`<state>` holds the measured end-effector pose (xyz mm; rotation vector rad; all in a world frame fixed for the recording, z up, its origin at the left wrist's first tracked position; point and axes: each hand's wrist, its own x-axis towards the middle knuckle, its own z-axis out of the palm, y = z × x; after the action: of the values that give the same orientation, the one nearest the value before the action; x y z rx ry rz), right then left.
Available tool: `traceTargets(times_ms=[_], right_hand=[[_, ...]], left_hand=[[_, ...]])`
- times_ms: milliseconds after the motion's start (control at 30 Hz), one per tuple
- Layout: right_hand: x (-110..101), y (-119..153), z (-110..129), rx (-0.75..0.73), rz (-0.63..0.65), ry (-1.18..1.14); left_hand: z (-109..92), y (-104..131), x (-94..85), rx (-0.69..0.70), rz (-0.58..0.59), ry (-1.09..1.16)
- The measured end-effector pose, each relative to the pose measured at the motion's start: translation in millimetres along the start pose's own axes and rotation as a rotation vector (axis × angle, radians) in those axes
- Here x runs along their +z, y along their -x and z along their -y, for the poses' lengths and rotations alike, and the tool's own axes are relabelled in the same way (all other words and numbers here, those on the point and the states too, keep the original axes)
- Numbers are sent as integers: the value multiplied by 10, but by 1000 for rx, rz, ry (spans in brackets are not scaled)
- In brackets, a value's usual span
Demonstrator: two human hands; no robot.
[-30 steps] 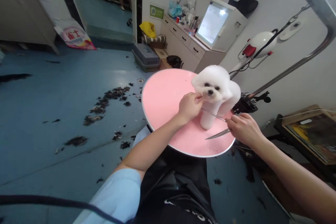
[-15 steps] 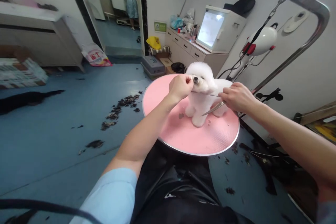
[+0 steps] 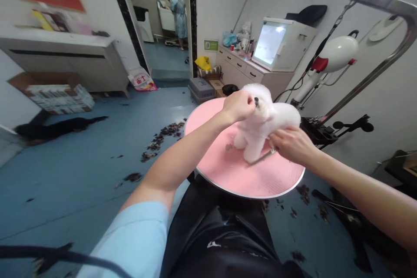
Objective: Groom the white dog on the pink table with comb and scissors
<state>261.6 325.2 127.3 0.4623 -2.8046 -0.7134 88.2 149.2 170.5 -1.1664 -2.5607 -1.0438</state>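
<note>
Floor (image 3: 107, 156) spreads blue under my round pink table (image 3: 241, 178), the landmark for everything else. Past its far edge stand the drawers (image 3: 241, 67). A steel arm (image 3: 368, 78) rises at the table's right and curves over at the top, which lets its strap (image 3: 325, 39) hang from above; I cannot see whether that strap reaches the dog. Behind the table's right edge, the dryer (image 3: 340, 53) sits raised on its stand, seemingly to be within reach without taking up table space. The white dog (image 3: 285, 115) is on the table, standing towards the far right, its raised height bringing its head and legs up to my hands. My left hand (image 3: 239, 105) is closed at its muzzle, the fingers seeming to pinch there, I judge to steady the head and turn the face aside. My right hand (image 3: 291, 144) is wrapped round the handles of the scissors (image 3: 262, 156), held low against the dog's chest side so the blades point down past a front leg, over the table. The blades blur, so I cannot tell how wide they are. Dark tufts (image 3: 169, 132) lie scattered left of the table.
</note>
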Motion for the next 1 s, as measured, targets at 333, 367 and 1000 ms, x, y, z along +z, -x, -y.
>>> traceTargets(times_ms=[333, 367, 1000], right_hand=[[87, 253, 314, 262, -30, -97], [139, 256, 355, 227, 28, -142], [478, 54, 441, 889, 64, -2264]], left_hand=[[-294, -14, 40, 90, 92, -66], [-262, -3, 34, 85, 83, -65], [103, -14, -89, -7, 93, 148]])
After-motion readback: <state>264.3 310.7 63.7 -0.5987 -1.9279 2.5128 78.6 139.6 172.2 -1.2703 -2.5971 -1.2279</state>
